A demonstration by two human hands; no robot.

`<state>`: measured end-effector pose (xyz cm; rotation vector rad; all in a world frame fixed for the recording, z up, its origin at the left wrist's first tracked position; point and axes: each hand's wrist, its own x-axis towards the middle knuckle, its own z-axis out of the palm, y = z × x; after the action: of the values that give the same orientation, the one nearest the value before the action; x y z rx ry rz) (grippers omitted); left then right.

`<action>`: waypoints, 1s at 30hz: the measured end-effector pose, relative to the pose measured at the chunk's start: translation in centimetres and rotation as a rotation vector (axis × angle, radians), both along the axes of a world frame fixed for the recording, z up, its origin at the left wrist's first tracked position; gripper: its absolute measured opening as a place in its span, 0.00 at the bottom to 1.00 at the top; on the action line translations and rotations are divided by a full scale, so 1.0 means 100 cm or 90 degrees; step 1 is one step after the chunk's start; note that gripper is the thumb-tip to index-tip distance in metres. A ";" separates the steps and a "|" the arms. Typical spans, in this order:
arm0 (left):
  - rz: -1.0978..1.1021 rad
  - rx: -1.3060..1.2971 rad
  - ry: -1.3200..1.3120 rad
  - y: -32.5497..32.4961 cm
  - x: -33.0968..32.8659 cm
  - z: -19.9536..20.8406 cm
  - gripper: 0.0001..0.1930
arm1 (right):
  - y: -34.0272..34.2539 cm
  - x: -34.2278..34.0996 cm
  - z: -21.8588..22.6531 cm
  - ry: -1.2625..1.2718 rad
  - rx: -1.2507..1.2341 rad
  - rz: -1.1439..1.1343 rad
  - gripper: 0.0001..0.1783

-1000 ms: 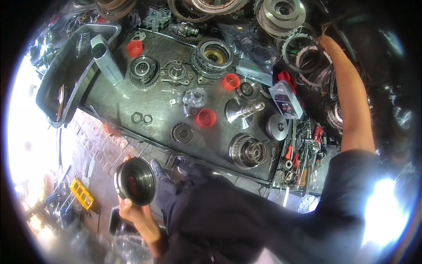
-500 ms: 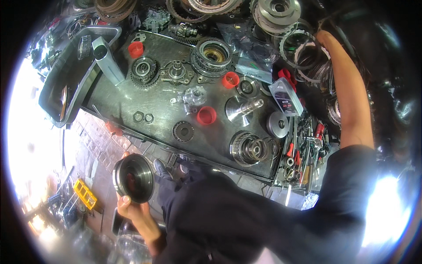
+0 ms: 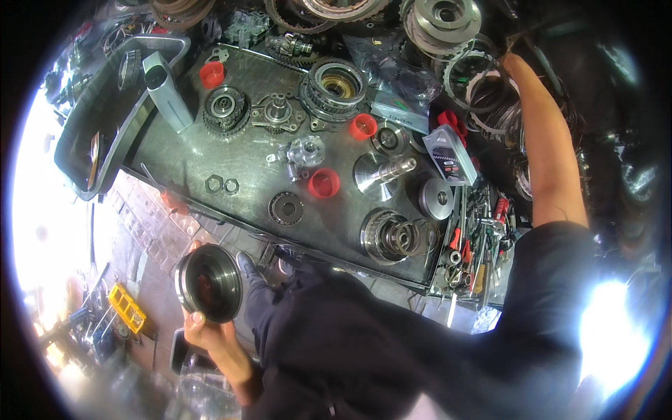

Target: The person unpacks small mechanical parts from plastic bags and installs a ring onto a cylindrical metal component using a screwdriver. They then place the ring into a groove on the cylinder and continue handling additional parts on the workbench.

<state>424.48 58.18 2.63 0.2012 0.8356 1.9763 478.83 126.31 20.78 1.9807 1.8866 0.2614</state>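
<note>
In my left hand (image 3: 210, 334) is a round dark metal clutch drum (image 3: 210, 280), gripped by its rim in front of the bench. Its hollow side is tilted up toward me. My right arm stretches far to the right, and my right hand (image 3: 512, 64) is at a pile of thin toothed clutch rings (image 3: 483, 87). Its fingers are lost in the dark there, so whether they grip anything is hidden. On the metal bench (image 3: 248, 157) lie a cone-shaped pulley with a shaft (image 3: 381, 173), a bearing-and-gear assembly (image 3: 388, 236) and a small toothed disc (image 3: 286, 208).
A grey plastic tub (image 3: 73, 150) and a grey bottle (image 3: 168, 98) stand at the left. Red caps (image 3: 323, 183), two nuts (image 3: 214, 184) and gear assemblies (image 3: 224, 108) are spread over the bench. Hand tools (image 3: 479, 245) crowd its right end. A yellow case (image 3: 127, 308) is low at left.
The whole view has shifted slightly, moving the bench and its parts a little left in the picture. My left hand still holds the drum; my right arm remains stretched to the rings.
</note>
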 end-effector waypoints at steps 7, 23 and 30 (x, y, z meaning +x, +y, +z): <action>0.065 -0.074 -0.036 -0.016 -0.010 -0.007 0.47 | -0.021 -0.002 0.001 0.218 0.064 -0.068 0.14; 0.032 -0.073 0.011 -0.007 -0.008 0.004 0.50 | -0.015 -0.004 0.018 0.215 0.037 -0.129 0.13; 0.035 -0.087 -0.026 0.000 -0.005 -0.002 0.48 | 0.000 0.005 0.014 0.230 -0.036 -0.100 0.12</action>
<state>423.95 58.18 2.41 0.0587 0.9550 1.9583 479.35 126.34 22.16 2.2403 1.9011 -0.2065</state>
